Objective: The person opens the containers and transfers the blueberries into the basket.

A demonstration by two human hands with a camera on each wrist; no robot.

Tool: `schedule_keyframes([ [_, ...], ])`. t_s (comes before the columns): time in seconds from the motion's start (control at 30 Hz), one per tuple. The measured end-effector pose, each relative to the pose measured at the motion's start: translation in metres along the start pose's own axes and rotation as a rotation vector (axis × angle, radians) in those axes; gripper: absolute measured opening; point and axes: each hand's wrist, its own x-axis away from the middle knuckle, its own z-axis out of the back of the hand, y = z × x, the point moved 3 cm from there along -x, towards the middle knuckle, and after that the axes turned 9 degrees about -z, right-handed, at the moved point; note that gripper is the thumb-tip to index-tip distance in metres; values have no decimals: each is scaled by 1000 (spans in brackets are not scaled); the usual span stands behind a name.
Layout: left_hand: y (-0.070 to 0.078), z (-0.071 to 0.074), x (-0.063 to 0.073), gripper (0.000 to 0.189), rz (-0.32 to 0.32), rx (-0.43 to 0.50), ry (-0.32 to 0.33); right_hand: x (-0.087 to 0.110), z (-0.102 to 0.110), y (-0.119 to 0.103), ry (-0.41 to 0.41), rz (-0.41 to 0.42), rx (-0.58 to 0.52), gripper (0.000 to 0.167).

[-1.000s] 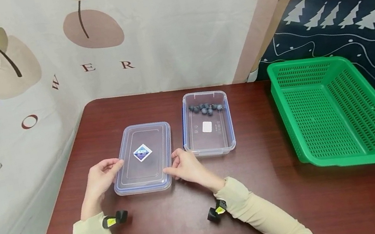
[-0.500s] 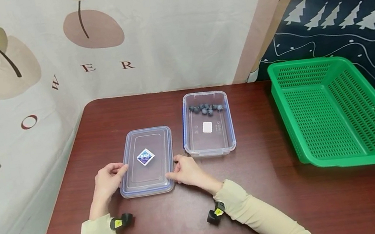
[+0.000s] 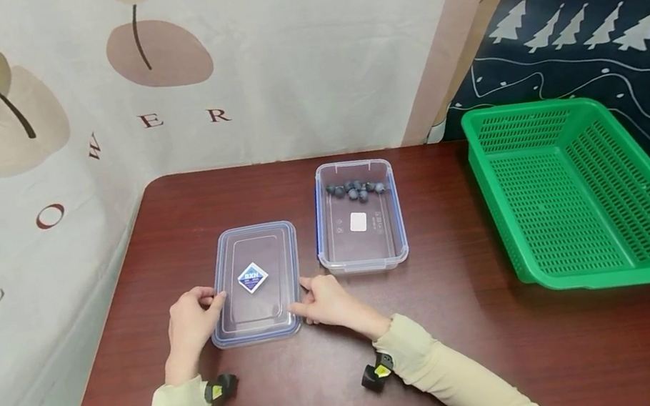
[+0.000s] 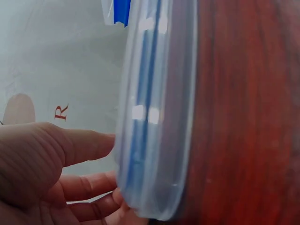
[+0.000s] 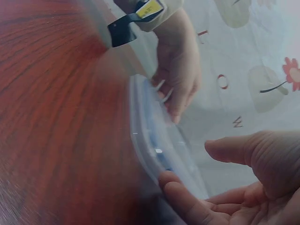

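pinching stickered clear lid (image 3: 259,302) with left hand (image 3: 189,327) | just touching its other side with right hand (image 3: 328,302), kinda spread

A label (image 3: 253,278) on the lid (image 3: 258,310) reads "BXH", the wall cloth (image 3: 305,54) "L", "O", "W", "E", "R".

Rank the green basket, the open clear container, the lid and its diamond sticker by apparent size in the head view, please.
1. Green basket, clearly largest
2. Lid and open clear container: too alike to rank, and the lid seems nearer
3. Diamond sticker, smallest
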Motion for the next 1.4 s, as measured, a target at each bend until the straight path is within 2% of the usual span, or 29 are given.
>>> schedule_keyframes([
  [0.07, 2, 0, -1, 31, 8, 13, 18, 5, 7, -3, -20, 26, -13, 59],
  [0.13, 4, 0, -3, 29, -4, 30, 66, 10, 16, -6, -37, 63, -32, 53],
  [0.2, 8, 0, -7, 25, -47, 64, 138, 13, 27, -10, -43, 90, -57, 47],
  [0.3, 19, -2, -14, 18, -139, 127, 232, 15, 46, -14, -8, 134, -74, 38],
  [0.4, 32, -4, -22, 13, -199, 206, 265, 12, 66, -15, 66, 162, -106, 29],
  [0.53, 49, -11, -32, 13, -239, 281, 253, 5, 91, -13, 162, 186, -185, 23],
  [0.73, 73, -22, -44, 16, -251, 404, 214, -9, 123, -4, 276, 142, -292, 21],
  [0.87, 87, -34, -54, 17, -222, 503, 189, -19, 136, 2, 362, 104, -301, 20],
  [1.03, 106, -49, -64, 20, -218, 609, 144, -35, 143, 8, 419, 51, -347, 21],
  [1.23, 126, -64, -70, 28, -228, 638, 78, -49, 149, 13, 448, -64, -457, 26],
  [1.4, 137, -73, -76, 32, -223, 623, 59, -58, 156, 14, 476, -175, -473, 28],
])
